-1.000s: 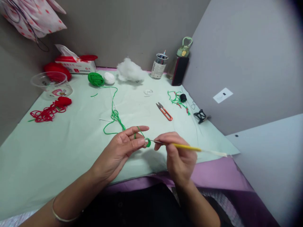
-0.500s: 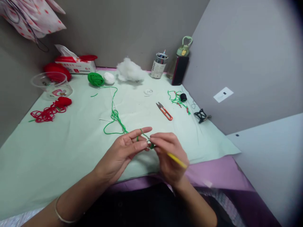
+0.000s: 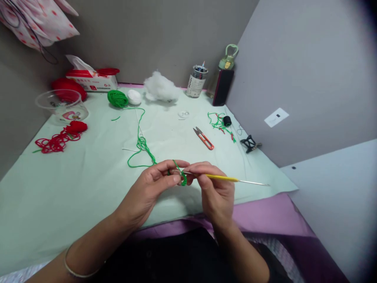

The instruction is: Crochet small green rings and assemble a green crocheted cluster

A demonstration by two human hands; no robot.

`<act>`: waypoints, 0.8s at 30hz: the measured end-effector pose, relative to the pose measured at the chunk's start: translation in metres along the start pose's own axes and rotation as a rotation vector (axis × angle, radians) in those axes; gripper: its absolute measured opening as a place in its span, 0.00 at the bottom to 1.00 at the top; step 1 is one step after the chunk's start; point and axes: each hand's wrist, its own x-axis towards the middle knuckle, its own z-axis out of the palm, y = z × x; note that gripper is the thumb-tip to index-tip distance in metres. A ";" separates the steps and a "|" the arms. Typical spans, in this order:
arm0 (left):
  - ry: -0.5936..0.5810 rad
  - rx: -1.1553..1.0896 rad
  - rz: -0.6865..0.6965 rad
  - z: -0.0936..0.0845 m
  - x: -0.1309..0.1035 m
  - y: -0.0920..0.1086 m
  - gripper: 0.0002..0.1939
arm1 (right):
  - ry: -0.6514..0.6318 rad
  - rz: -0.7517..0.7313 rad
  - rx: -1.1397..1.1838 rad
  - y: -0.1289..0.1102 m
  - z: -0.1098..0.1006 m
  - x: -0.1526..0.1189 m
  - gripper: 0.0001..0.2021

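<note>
My left hand (image 3: 156, 182) pinches a small green crocheted piece (image 3: 184, 180) between thumb and fingers, with green yarn looped over its index finger. In my right hand (image 3: 216, 188) is a yellow-handled crochet hook (image 3: 222, 178); one thin metal end reaches the green piece, the other points right. Loose green yarn (image 3: 143, 145) runs from my left hand up the table towards a green yarn ball (image 3: 117, 98). Beside that ball sits a white yarn ball (image 3: 134, 97).
Orange snips (image 3: 203, 138) lie beyond my hands. Red yarn (image 3: 59, 139), a clear plastic tub (image 3: 61, 106) and a tissue box (image 3: 97, 82) are at left. White stuffing (image 3: 161, 88), a pen jar (image 3: 196, 82), a phone (image 3: 223, 88) and a black clip (image 3: 249, 144) stand or lie farther back and right.
The hook has swung from slanting down to nearly level, its far end now pointing right. My right hand has turned with it, and the green piece shows more clearly.
</note>
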 end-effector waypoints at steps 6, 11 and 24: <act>0.065 0.080 -0.030 -0.004 -0.004 -0.001 0.14 | 0.030 0.026 0.041 0.003 -0.003 0.002 0.08; 0.064 0.029 -0.033 -0.002 -0.001 -0.002 0.14 | 0.034 0.026 0.005 0.003 -0.005 0.003 0.07; 0.102 0.022 0.013 0.001 0.001 -0.004 0.16 | -0.008 0.041 0.040 0.002 -0.005 0.005 0.08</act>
